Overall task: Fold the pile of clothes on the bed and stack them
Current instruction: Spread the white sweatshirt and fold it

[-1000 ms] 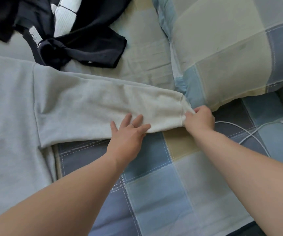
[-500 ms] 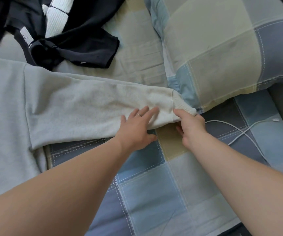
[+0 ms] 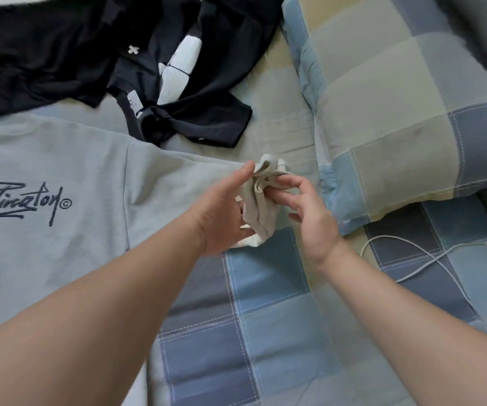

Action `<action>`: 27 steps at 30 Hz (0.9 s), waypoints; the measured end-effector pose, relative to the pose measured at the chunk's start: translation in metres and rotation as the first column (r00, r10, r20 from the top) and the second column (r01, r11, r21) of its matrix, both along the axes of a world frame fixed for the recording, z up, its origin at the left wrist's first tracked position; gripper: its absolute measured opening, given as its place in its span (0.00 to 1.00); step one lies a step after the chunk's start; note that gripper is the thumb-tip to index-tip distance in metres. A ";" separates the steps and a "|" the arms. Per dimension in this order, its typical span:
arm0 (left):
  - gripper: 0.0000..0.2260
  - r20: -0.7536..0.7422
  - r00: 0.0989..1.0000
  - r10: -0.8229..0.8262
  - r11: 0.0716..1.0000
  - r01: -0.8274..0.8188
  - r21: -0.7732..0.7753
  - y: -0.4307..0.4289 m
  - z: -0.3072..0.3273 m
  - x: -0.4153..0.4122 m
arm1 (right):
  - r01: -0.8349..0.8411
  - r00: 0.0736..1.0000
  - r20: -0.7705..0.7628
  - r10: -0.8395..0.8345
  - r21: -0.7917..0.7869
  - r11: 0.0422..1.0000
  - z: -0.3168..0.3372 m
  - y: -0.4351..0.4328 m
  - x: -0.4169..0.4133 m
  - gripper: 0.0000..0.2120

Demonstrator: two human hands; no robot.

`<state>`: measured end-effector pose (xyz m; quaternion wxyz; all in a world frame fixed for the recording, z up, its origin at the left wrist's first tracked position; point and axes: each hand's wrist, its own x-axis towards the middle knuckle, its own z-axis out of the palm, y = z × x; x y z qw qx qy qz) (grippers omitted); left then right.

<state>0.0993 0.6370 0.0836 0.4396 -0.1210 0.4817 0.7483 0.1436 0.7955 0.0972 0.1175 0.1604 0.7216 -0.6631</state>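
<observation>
Head view. A bed (image 3: 265, 332) with a blue, grey and beige checked cover fills the field. 1 pillow (image 3: 397, 112) in matching checks lies at upper right. A grey sweatshirt (image 3: 60, 244) with dark script lettering on its chest lies flat across the left half. A heap of black clothes (image 3: 60, 54) with white panels lies beyond it at the top, overlapping its upper edge.

Both bare forearms reach in from the bottom and meet at centre. The sweatshirt's sleeve end (image 3: 261, 212) is bunched between the 2 hands, held above the cover just left of the pillow's corner.

The right hand (image 3: 312, 218) pinches the upper folds of the sleeve end between thumb and curled fingertips (image 3: 277, 189). The left hand (image 3: 221, 212) shows its back, with 1 straight digit lying against the bunch's left side. Its other fingers are hidden behind the hand and fabric, so its grasp cannot be told.

A white cable (image 3: 412, 259) lies looped on the cover at right, well apart from both hands.
</observation>
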 end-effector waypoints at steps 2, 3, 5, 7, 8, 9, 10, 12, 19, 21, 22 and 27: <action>0.30 -0.029 0.999 0.014 1.000 -0.014 -0.007 -0.032 0.013 -0.002 | -0.099 0.995 -0.021 0.099 0.002 0.995 0.013 -0.026 -0.005 0.17; 0.30 -0.037 0.999 0.029 1.000 -0.030 -0.006 -0.047 0.019 -0.002 | -0.157 0.987 -0.038 0.159 0.044 0.987 0.018 -0.040 -0.007 0.18; 0.27 -0.060 0.997 0.049 0.999 -0.049 -0.013 -0.078 0.029 -0.001 | -0.255 0.962 -0.055 0.267 0.159 0.954 0.028 -0.070 -0.009 0.21; 0.23 -0.067 0.992 0.104 0.993 -0.107 -0.045 -0.110 0.035 0.004 | -0.278 0.954 -0.069 0.293 0.171 0.945 0.035 -0.102 -0.012 0.21; 0.21 -0.064 0.987 0.145 0.987 -0.149 -0.063 -0.127 0.035 0.008 | -0.253 0.961 -0.082 0.264 0.121 0.960 0.038 -0.119 -0.014 0.21; 0.19 -0.054 0.979 0.199 0.976 -0.203 -0.079 -0.144 0.034 0.013 | -0.217 0.973 -0.071 0.220 0.050 0.975 0.040 -0.136 -0.016 0.22; 0.18 -0.045 0.965 0.258 0.960 -0.262 -0.101 -0.161 0.031 0.019 | -0.181 0.983 -0.050 0.179 -0.040 0.983 0.041 -0.154 -0.016 0.23; 0.15 -0.013 0.922 0.386 0.910 -0.384 -0.157 -0.196 0.027 0.031 | -0.129 0.992 -0.019 0.127 -0.129 0.983 0.043 -0.191 -0.016 0.20; 0.16 -0.050 0.736 0.675 0.698 -0.659 -0.280 -0.347 0.014 0.060 | -0.320 0.947 0.110 0.301 0.266 0.909 0.008 -0.317 0.001 0.25; 0.18 -0.077 0.686 0.724 0.629 -0.702 -0.333 -0.401 0.011 0.065 | -0.431 0.902 0.190 0.389 0.316 0.845 -0.003 -0.357 0.007 0.27; 0.18 -0.093 0.662 0.744 0.595 -0.719 -0.361 -0.426 0.009 0.067 | -0.491 0.870 0.237 0.432 0.349 0.798 -0.010 -0.376 0.009 0.30; 0.19 -0.202 0.585 0.785 0.430 -0.751 -0.501 -0.550 -0.001 0.079 | -0.711 0.702 0.434 0.565 0.455 0.535 -0.045 -0.461 0.020 0.35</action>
